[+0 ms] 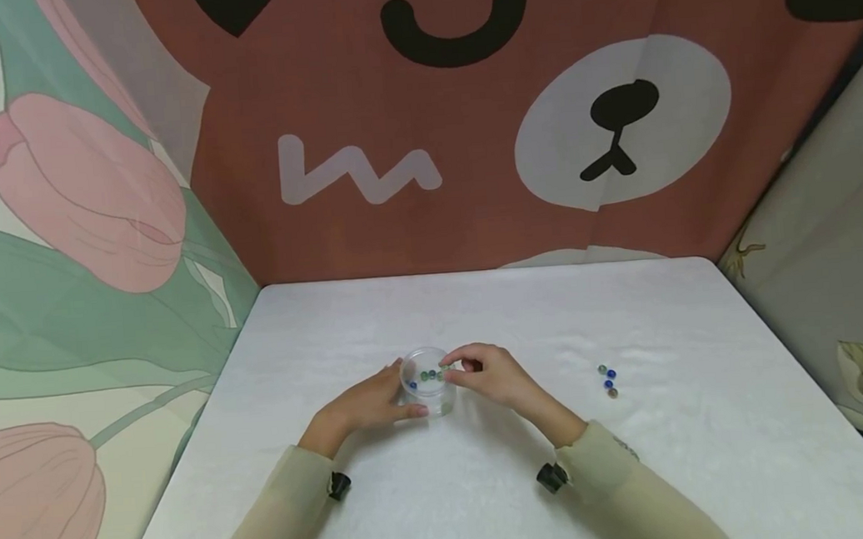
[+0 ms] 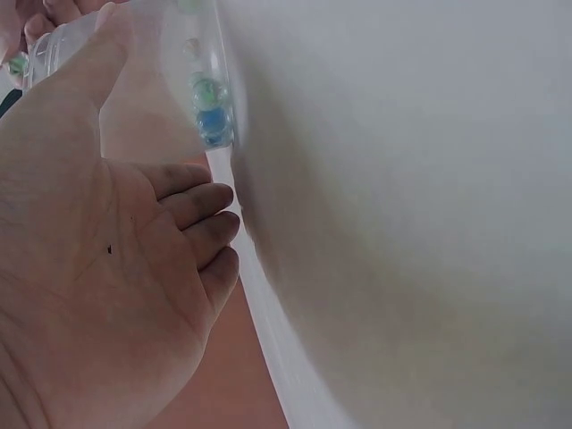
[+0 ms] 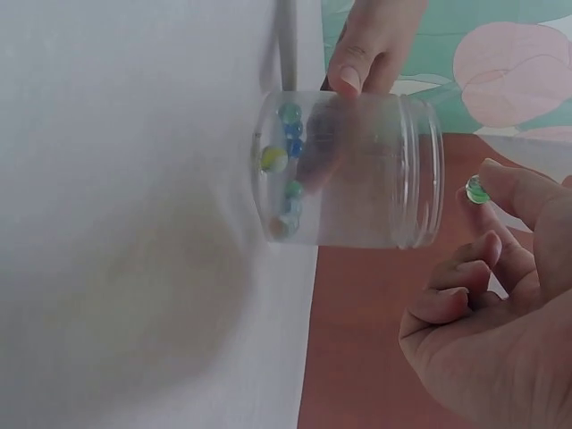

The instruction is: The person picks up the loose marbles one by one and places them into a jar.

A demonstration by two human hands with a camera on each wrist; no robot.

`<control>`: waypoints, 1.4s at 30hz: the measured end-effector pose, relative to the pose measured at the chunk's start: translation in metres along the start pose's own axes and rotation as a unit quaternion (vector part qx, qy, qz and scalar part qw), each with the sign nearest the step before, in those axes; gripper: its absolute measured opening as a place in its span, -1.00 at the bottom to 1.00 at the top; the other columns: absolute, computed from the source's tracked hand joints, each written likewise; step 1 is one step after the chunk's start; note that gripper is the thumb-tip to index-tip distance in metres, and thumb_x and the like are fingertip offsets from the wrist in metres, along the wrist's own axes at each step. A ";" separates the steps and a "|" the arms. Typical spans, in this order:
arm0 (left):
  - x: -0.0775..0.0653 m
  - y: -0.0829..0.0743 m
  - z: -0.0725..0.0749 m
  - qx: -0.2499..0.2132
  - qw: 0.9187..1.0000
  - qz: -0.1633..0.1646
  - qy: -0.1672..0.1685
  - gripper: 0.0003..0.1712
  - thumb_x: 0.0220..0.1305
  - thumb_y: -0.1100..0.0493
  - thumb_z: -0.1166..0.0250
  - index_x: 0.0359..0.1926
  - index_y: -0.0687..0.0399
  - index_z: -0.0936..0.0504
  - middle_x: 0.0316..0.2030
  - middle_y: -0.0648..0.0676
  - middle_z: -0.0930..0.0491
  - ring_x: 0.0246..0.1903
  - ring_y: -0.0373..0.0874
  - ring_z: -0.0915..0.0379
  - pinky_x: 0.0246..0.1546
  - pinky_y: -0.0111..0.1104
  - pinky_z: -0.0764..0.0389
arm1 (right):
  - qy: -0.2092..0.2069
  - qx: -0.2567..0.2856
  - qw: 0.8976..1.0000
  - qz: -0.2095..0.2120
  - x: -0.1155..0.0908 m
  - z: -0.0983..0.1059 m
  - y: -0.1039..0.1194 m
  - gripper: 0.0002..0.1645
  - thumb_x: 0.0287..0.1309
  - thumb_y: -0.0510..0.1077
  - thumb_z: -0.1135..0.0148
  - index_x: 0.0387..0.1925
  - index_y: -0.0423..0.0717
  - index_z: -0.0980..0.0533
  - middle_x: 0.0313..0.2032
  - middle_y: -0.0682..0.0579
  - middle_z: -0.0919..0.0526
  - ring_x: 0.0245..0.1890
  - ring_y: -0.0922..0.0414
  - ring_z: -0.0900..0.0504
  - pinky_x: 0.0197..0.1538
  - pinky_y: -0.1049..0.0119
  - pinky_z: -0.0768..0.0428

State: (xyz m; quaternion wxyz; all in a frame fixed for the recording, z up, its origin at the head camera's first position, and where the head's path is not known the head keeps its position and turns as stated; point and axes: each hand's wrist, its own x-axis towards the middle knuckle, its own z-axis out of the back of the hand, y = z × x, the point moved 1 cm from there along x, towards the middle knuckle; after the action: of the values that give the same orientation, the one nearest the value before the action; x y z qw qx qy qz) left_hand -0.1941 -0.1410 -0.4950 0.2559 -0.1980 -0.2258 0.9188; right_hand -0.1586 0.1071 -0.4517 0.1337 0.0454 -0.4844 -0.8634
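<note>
A clear plastic jar (image 1: 441, 405) stands upright on the white table with several glass marbles on its bottom. My left hand (image 1: 369, 399) holds the jar from the left, thumb on the near side and fingers on the far side. In the right wrist view, a green glass marble (image 3: 477, 189) is pinched between the thumb and index finger of my right hand (image 3: 500, 295), just outside the jar's open rim. Blue and green marbles (image 2: 213, 118) show through the jar wall in the left wrist view. Some of the left fingers are hidden behind the jar.
Several loose marbles, among them a blue one (image 1: 611, 374), lie in a small group on the table (image 1: 493, 499) to the right of my right hand. A cloth with a bear's face (image 1: 474, 233) hangs behind the table's far edge.
</note>
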 end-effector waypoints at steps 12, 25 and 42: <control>-0.001 0.000 0.002 -0.004 1.000 -0.001 0.000 0.19 0.24 -0.46 -0.26 0.63 0.00 0.05 0.59 0.27 0.11 0.56 0.17 0.15 0.49 0.11 -0.08 | 0.005 -0.004 1.000 0.005 0.012 -0.014 -0.001 -0.77 0.21 -0.01 -0.44 -0.11 0.04 -0.75 -0.50 0.14 -0.38 -0.40 0.18 -0.36 -0.31 0.32 -0.37; -0.001 -0.001 0.002 -0.005 1.000 0.004 0.005 0.19 0.23 -0.47 -0.26 0.63 -0.02 0.05 0.59 0.26 0.12 0.56 0.17 0.15 0.48 0.13 -0.10 | 0.002 -0.016 1.000 -0.011 0.018 -0.018 -0.003 -0.76 0.21 -0.01 -0.44 -0.10 0.04 -0.75 -0.48 0.11 -0.43 -0.41 0.17 -0.37 -0.35 0.31 -0.37; 0.001 0.001 0.001 0.000 1.000 0.007 0.004 0.20 0.21 -0.50 -0.25 0.63 -0.04 0.03 0.59 0.24 0.11 0.56 0.16 0.15 0.49 0.12 -0.09 | 0.006 -0.011 1.000 -0.005 0.019 -0.018 -0.005 -0.58 0.20 -0.03 -0.46 0.08 -0.01 -0.69 -0.55 0.14 -0.33 -0.48 0.19 -0.29 -0.39 0.34 -0.30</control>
State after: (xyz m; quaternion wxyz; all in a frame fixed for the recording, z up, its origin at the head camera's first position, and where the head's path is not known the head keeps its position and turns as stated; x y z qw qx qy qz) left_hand -0.1956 -0.1415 -0.4954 0.2503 -0.2036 -0.2237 0.9197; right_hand -0.1737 0.0896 -0.4641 0.1329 0.0517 -0.4738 -0.8690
